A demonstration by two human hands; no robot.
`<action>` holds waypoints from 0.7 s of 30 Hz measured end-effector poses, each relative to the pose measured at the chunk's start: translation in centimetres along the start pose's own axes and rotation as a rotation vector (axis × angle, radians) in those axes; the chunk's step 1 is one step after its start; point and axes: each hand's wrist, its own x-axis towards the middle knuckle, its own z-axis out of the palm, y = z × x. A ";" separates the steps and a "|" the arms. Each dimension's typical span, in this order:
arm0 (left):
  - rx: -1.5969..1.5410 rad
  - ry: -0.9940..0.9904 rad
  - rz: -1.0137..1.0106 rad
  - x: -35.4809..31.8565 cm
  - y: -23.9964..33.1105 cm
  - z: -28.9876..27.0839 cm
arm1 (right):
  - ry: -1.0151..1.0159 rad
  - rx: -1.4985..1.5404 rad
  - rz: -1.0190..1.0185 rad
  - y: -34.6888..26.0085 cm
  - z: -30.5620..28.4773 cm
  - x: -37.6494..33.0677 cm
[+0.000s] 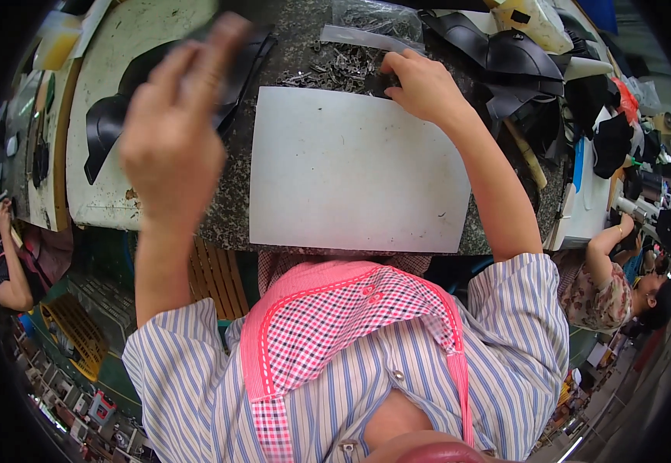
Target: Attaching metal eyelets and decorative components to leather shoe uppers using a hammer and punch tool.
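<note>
My left hand [170, 139] is raised over the left of the bench and smeared by motion, so its grip is unclear. Behind it lie shiny black moulded pieces [106, 127], partly hidden by the hand. My right hand [422, 83] is at the right edge of a loose pile of small dark parts [343, 65]. Its thumb and index finger are bent and apart, with nothing visible between them; the other fingers are hidden. A white rectangular sheet [359, 170] lies flat in front of me, its far edge along the pile.
A clear plastic bag [378, 21] sits beyond the pile. More black moulded pieces [501, 58] are heaped at the far right, near a wooden-handled tool [527, 154]. The speckled bench [224, 208] borders a pale board [96, 204]. Another person [601, 285] sits at right, another [19, 270] at left.
</note>
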 end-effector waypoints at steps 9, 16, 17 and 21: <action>-0.844 -0.630 -0.013 -2.4 6.7 -1.8 | 0.038 0.652 0.102 1.1 -1.7 0.0; -1.409 -0.275 -0.509 1.1 8.5 0.7 | 0.044 1.633 0.032 -5.8 -7.8 -4.0; -1.543 -0.239 -0.534 1.0 8.8 0.9 | 0.057 1.616 0.047 -6.1 -7.9 -4.3; -1.546 -0.145 -0.546 1.0 9.7 0.6 | 0.118 1.717 0.041 -6.3 -7.5 -5.0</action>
